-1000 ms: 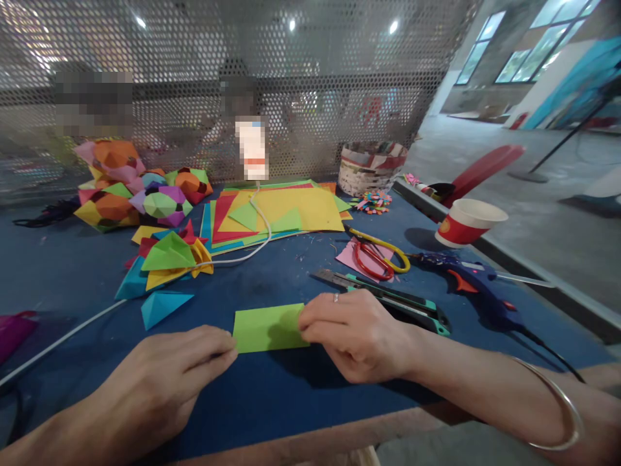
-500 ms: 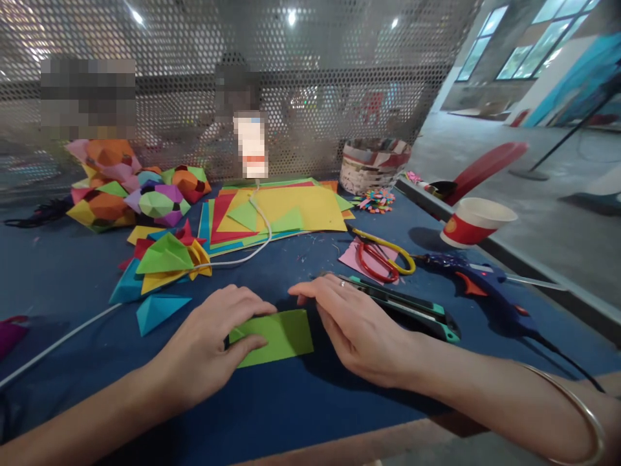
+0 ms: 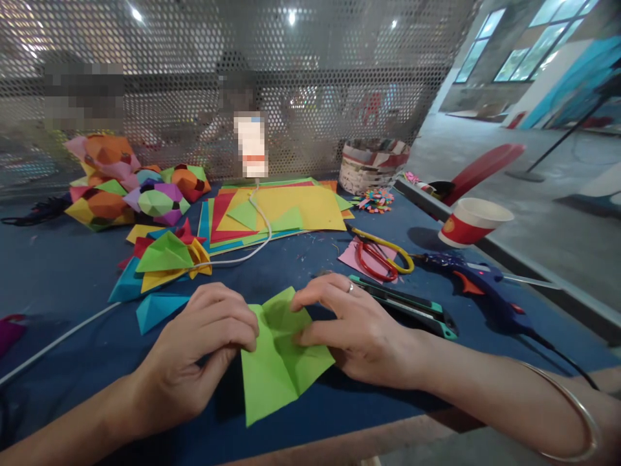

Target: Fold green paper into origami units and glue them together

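Observation:
A square of green origami paper (image 3: pixel 276 362), creased and partly unfolded, is held up over the table between my hands. My left hand (image 3: pixel 208 343) pinches its left edge, the thumb hidden behind the fingers. On the other side, my right hand (image 3: pixel 359 330) grips the paper's right half with the thumb and forefinger curled over it. Just beyond my right hand lies a green-and-black utility knife (image 3: pixel 412 307). A folded blue paper piece (image 3: pixel 158 310) is close to my left hand's knuckles.
Behind stand a stack of coloured paper (image 3: pixel 301 207), folded pieces (image 3: pixel 165 255) and paper balls (image 3: pixel 160 204). Scissors (image 3: pixel 378 259), a glue gun (image 3: pixel 480 285) and a paper cup (image 3: pixel 470 223) are at right. A white cable (image 3: pixel 233 262) crosses to a phone (image 3: pixel 251 145) by the mesh screen.
The green paper, a folded strip in my left hand before, is now opened out and tilted up. My right hand, earlier apart from it, has moved onto its right side.

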Demonstrator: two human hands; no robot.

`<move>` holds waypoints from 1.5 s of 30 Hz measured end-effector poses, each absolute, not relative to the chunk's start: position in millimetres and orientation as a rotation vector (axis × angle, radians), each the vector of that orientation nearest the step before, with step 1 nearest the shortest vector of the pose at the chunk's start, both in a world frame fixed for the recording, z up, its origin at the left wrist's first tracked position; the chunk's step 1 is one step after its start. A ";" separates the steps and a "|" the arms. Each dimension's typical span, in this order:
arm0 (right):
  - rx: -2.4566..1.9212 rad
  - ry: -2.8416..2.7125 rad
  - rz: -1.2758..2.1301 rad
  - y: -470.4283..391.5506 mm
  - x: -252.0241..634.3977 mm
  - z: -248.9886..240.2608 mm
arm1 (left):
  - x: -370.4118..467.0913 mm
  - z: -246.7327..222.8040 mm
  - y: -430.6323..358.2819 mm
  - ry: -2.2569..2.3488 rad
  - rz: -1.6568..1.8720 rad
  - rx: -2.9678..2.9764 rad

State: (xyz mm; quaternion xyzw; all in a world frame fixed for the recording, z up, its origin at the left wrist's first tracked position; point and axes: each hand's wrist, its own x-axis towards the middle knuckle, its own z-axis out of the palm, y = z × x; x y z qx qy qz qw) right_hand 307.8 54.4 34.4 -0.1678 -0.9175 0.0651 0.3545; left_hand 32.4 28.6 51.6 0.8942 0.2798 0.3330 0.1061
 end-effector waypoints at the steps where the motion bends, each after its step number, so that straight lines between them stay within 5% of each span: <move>1: -0.426 -2.390 0.151 54.8 308.3 34.4 | 30.8 50.2 30.0 0.825 0.947 2.655; 11: -0.389 -2.533 0.173 56.1 306.7 34.5 | 23.6 36.2 23.6 0.727 0.667 2.806; 25: -0.551 -2.481 0.485 45.4 299.9 34.8 | 35.2 43.8 13.2 0.872 0.823 2.581; 45: -1.043 -2.417 0.265 41.2 293.1 21.6 | 40.1 26.3 20.8 1.243 0.905 2.691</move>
